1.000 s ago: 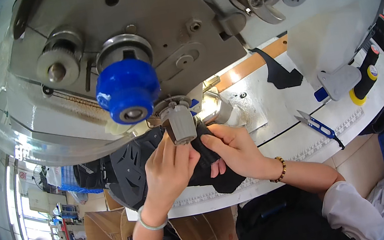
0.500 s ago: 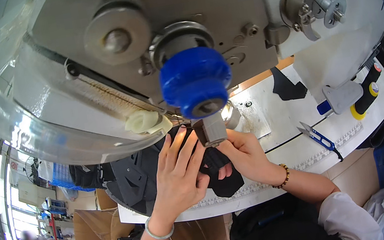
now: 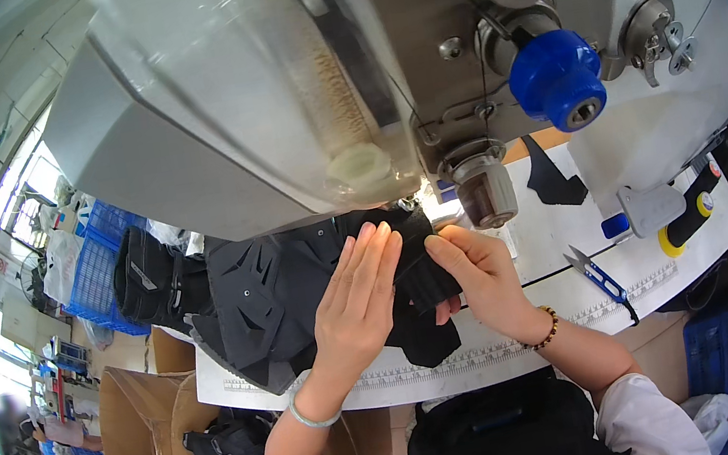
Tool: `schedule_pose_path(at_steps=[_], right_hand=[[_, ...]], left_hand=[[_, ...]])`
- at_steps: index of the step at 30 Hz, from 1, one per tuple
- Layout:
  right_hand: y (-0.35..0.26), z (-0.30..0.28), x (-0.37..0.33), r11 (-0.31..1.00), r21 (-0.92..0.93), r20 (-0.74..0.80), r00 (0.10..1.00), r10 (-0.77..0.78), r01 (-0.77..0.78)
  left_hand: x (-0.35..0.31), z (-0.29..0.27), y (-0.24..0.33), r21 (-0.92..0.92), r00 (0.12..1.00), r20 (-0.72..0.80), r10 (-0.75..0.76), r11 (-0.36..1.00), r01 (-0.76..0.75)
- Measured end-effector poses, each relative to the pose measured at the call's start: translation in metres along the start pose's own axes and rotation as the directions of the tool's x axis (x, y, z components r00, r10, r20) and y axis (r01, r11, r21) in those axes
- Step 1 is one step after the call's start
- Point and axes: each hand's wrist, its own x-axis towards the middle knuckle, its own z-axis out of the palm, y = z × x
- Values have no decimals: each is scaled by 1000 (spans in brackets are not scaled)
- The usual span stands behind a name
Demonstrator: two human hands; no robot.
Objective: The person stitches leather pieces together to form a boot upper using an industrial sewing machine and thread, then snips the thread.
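Note:
My left hand (image 3: 351, 311) lies flat on black fabric (image 3: 430, 341), its fingers stretched out side by side just in front of the sewing machine (image 3: 492, 193). Between the bent fingers and thumb of my right hand (image 3: 485, 283), the right edge of that same fabric is pinched; some fingertips show beneath it. A broad dark grey piece with slits and small round studs (image 3: 269, 290) spreads out to the left of my left hand. The machine's head hides the needle area beyond my fingertips.
Blue-handled thread snips (image 3: 603, 278) lie on the right of the white table (image 3: 547, 303), near a printed ruler strip. Behind them are a black thread cone (image 3: 692, 209) and a cut black piece (image 3: 551, 177). A cardboard box (image 3: 135, 435) stands below left.
The view has shifted, so the machine head appears farther right and more of the dark grey piece shows. My left fingers have come closer together. My right hand still pinches the fabric.

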Motion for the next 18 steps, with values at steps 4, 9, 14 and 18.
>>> schedule_pose_path(at_steps=[4, 9, 14, 18], right_hand=[[-1, -1, 1, 999, -45, 1, 1000, 4, -4], [1, 1, 0, 998, -58, -58, 998, 13, -16], [13, -4, -1, 997, -76, -49, 999, -20, 16], [21, -6, 0, 995, -92, -52, 998, -35, 30]], left_hand=[[-2, 2, -2, 70, 998, -20, 56, 996, -54], [-2, 4, -2, 103, 997, -17, 71, 992, -69], [-5, 8, -4, 146, 994, -41, 106, 984, -99], [-3, 6, -1, 148, 994, -44, 96, 985, -88]])
